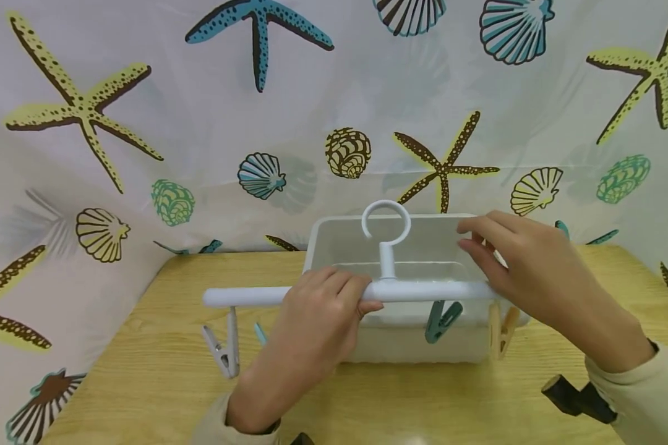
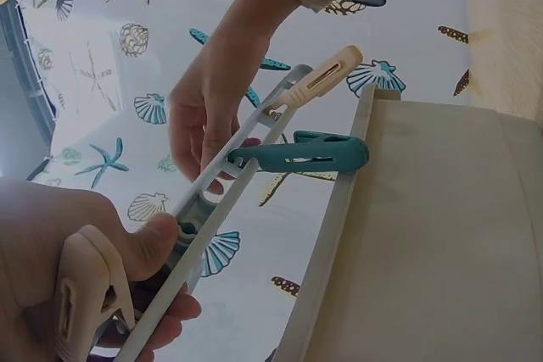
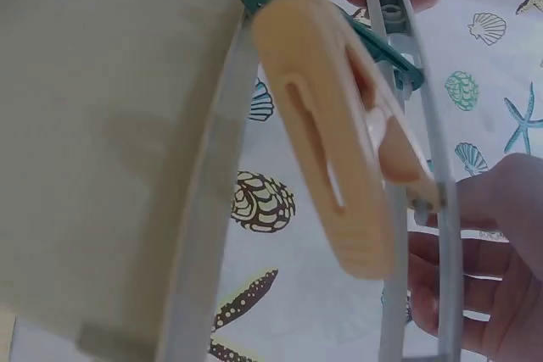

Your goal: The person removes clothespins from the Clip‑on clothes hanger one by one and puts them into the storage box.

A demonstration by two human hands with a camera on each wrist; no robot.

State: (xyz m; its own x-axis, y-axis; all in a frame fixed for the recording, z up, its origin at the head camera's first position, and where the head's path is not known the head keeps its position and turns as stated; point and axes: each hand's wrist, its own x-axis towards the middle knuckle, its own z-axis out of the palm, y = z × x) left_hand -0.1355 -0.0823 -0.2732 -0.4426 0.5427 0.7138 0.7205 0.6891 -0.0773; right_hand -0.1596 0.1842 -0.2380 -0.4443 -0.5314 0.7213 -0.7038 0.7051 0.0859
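A white clip hanger (image 1: 423, 290) with a round hook (image 1: 406, 232) spans the middle of the head view. My left hand (image 1: 323, 315) grips its bar just left of the hook stem. Beyond the bar's right end, my right hand (image 1: 534, 266) hovers with thumb and fingers loosely bent and apart, holding nothing. Under the bar hang a pale grey clothespin (image 1: 231, 349) at the left, a teal clothespin (image 1: 441, 321) right of the hook and a peach clothespin (image 1: 501, 330) near the right end. A light blue piece (image 1: 260, 334) shows partly behind my left wrist.
A white plastic bin (image 1: 412, 346) stands on the wood-grain table (image 1: 161, 371), just behind the hanger. A cloth (image 1: 211, 123) printed with starfish and shells hangs behind the table and along its sides. Dark wrist gear (image 1: 579, 398) sits by my right sleeve.
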